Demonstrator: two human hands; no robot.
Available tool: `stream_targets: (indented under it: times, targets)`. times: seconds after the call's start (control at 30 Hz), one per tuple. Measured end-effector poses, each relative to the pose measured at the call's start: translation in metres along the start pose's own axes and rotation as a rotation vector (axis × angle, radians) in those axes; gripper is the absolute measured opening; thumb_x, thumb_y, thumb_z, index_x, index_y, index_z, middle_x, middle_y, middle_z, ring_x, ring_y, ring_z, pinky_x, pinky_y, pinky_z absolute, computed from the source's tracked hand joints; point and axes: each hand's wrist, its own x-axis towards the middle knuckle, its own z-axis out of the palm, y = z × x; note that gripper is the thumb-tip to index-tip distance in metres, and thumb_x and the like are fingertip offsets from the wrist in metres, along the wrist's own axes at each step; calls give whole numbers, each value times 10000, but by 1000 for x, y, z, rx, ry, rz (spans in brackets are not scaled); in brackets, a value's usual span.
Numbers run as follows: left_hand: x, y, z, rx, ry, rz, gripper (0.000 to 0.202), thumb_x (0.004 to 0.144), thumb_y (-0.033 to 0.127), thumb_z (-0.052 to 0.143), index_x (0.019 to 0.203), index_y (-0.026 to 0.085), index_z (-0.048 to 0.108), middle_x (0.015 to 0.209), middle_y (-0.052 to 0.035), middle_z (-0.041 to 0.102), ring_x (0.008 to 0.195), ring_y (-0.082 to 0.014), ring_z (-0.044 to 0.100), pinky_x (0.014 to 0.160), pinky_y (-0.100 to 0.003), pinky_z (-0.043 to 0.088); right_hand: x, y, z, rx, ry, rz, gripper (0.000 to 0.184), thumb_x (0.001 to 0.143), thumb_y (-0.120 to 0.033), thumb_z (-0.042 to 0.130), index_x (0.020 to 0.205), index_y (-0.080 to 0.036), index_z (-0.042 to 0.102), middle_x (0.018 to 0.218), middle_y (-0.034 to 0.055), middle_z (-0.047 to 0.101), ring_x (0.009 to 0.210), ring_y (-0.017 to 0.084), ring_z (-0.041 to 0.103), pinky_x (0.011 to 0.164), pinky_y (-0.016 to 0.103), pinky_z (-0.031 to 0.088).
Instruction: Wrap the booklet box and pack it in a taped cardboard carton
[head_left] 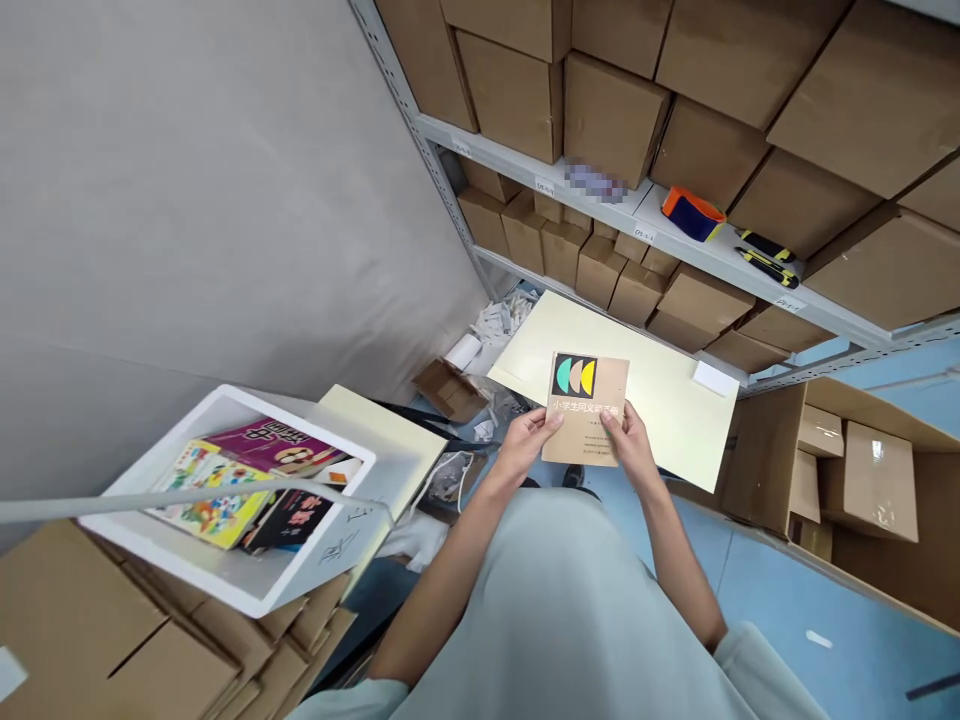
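Observation:
I hold a small tan paperback book upright in front of me, its cover showing three coloured half-circles on a black square and a line of Chinese characters. My left hand grips its lower left edge, thumb on the cover. My right hand grips the lower right edge the same way. Behind the book lies a pale yellow board.
A white bin at the left holds several colourful books and rests on cardboard boxes. Metal shelving ahead carries brown cartons, an orange-and-blue tape roll and a yellow utility knife. Open cartons stand at the right on the blue floor.

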Motion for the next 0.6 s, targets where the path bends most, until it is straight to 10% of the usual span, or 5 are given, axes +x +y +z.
stream_targets:
  times: [0.2, 0.37, 0.6]
  targets:
    - [41, 11, 7, 27, 139, 36, 624, 671, 594, 1017, 1077, 147, 861, 1139, -150, 854, 1069, -338, 813, 1029, -483, 646, 25, -5, -9, -409, 338, -232, 524, 1031, -567, 638, 1441, -241, 647, 1478, 173, 691, 1282, 303, 705, 1074, 515, 605]
    - [83, 20, 16, 109, 119, 121, 579, 753, 616, 950, 1085, 149, 870, 1055, -113, 855, 983, -304, 817, 952, -448, 673, 44, -18, 33, -563, 226, -329, 406, 1090, -486, 598, 1385, -236, 719, 1407, 154, 742, 1202, 283, 758, 979, 438, 666]
    - [116, 51, 28, 532, -35, 542, 338, 926, 450, 835, 1185, 235, 869, 1195, -102, 816, 1091, -268, 796, 974, -395, 674, 88, -37, 82, -642, 541, -243, 563, 999, -527, 716, 1458, -211, 638, 1408, 159, 754, 1187, 314, 777, 986, 471, 666]
